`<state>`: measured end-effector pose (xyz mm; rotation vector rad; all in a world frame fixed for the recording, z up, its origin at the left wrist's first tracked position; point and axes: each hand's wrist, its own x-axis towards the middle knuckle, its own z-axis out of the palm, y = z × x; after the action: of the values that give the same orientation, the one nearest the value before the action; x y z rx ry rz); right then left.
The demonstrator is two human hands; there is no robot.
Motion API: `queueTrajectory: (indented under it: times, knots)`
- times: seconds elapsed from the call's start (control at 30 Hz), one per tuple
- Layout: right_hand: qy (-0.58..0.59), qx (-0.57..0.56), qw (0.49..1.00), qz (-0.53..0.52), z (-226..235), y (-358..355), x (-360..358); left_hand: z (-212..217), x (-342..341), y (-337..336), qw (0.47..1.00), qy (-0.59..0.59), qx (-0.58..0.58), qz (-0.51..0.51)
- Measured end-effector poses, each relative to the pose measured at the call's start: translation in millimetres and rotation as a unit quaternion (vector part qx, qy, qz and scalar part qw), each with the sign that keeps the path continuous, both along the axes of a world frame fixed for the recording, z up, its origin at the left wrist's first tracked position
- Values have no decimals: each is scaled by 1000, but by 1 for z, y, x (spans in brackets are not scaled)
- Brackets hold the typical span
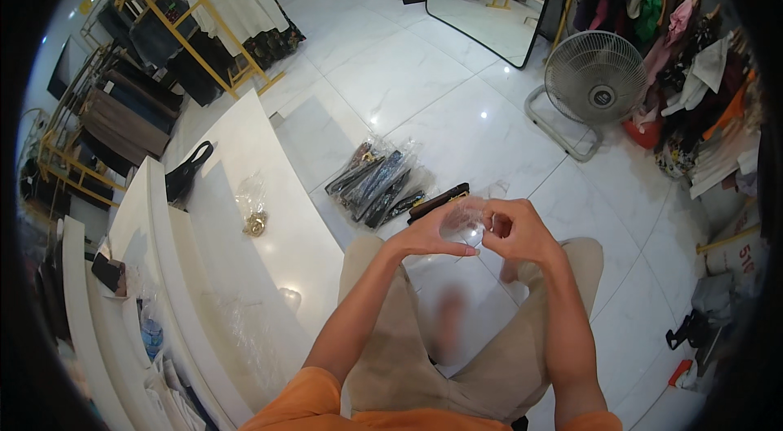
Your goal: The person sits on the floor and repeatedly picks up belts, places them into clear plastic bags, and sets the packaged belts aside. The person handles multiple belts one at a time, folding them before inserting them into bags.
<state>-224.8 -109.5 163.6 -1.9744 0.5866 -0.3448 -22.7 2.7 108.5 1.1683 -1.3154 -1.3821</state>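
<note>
A crumpled clear plastic bag (465, 219) is stretched between my two hands above my knees. My right hand (522, 229) is closed, its curled fingers pinching the plastic. Thumb and fingers of my left hand (432, 234) spread apart in a C shape, with the film against the fingers. Just beyond the left hand lies a dark brown strap-like item (439, 201), partly hidden by the hand. Farther out, a pile of dark rolled belt-like items in clear plastic bags (377, 185) rests on the floor.
At my left stands a white shelf unit (281, 186), holding a plastic bag with a gold-coloured piece (254, 223) and a black strap (189, 174). A floor fan (594, 76) and mirror (489, 7) stand ahead right. Clothes racks (196, 15) line both sides.
</note>
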Motion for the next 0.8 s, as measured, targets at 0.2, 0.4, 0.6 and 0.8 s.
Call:
queueTrajectory:
  times: [0.2,0.4,0.6,0.8]
  knots:
    - [57,-17,998,26,-8,-2,-2,-36,-12,-6,993,77,56,-64]
    - [121,-41,989,71,-7,-7,-3,-77,-45,9,971,221,94,-5]
    - [146,0,987,68,-22,-12,-2,-98,-40,4,983,167,68,-16]
    - [36,18,999,10,-39,-11,-1,-111,-19,-10,987,158,28,15]
